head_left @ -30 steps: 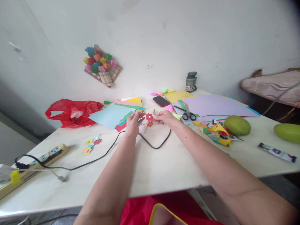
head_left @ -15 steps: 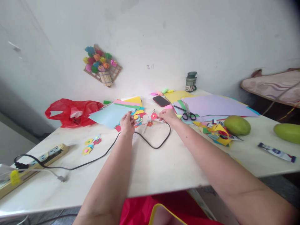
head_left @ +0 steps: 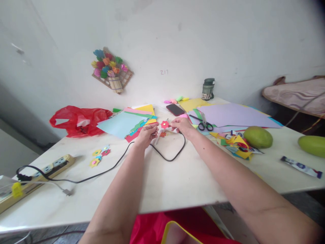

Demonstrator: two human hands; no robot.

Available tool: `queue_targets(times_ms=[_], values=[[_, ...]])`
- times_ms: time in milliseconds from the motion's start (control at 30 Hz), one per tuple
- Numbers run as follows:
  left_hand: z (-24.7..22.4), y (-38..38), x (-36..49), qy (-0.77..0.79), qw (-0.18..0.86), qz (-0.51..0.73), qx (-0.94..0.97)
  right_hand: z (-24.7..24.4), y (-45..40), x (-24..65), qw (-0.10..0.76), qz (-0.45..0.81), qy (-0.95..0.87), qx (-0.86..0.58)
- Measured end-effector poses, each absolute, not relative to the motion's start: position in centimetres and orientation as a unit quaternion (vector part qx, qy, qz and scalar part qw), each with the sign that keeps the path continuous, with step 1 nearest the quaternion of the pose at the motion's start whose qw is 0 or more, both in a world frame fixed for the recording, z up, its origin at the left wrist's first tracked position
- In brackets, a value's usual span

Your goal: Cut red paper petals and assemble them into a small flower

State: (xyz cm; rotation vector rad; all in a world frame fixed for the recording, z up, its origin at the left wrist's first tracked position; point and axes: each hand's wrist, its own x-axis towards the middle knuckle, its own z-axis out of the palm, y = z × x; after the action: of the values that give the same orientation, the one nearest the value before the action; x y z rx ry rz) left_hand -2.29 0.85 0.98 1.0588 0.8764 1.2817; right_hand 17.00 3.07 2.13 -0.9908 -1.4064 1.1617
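A red paper flower (head_left: 165,124) with a pale yellow centre is at the fingertips of my right hand (head_left: 183,125), which is closed on its right edge. My left hand (head_left: 147,133) is close on the flower's left side, thumb and fingers pinched together. What it holds, if anything, I cannot make out. Just below the flower lies a white object (head_left: 173,130) with a black cord (head_left: 169,160) running from it, partly covered by my hands. An orange-red paper piece (head_left: 163,134) shows between the hands. Several finished paper flowers (head_left: 99,156) lie to the left.
Coloured paper sheets (head_left: 122,123) and a red plastic bag (head_left: 78,118) lie at the left back. Scissors (head_left: 205,125), a phone (head_left: 175,109) and purple paper (head_left: 228,113) lie to the right, with paper scraps (head_left: 237,145), green fruit (head_left: 258,137) and a tube (head_left: 301,166). A power strip (head_left: 54,169) stands left.
My left hand has moved right, from beside the paper pile to the red flower. The right hand stays almost in place, still holding the flower.
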Motion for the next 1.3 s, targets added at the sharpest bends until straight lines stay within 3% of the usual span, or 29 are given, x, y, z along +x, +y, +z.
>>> queue_targets(times_ms=[300, 833, 1100, 1200, 1300], values=[[1.2, 0.2, -2.3, 0.374, 0.611, 0.498, 0.488, 2.2, 3.0, 16.8, 0.514, 0.460, -0.592, -0.416], [0.8, 0.5, -1.6, 0.432, 0.505, 0.559, 0.496, 2.2, 2.7, 16.6, 0.483, 0.451, -0.606, -0.444], [0.4, 1.0, -2.0, 0.458, 0.494, 0.551, 0.492, 2.9, 3.0, 17.4, 0.581, 0.586, -0.473, -0.308], [0.6, 0.9, -2.0, 0.475, 0.487, 0.543, 0.493, 3.6, 2.7, 17.7, 0.583, 0.645, -0.436, -0.233], [0.8, 0.8, -1.9, 0.483, 0.485, 0.539, 0.490, 4.0, 2.4, 17.8, 0.585, 0.635, -0.438, -0.252]])
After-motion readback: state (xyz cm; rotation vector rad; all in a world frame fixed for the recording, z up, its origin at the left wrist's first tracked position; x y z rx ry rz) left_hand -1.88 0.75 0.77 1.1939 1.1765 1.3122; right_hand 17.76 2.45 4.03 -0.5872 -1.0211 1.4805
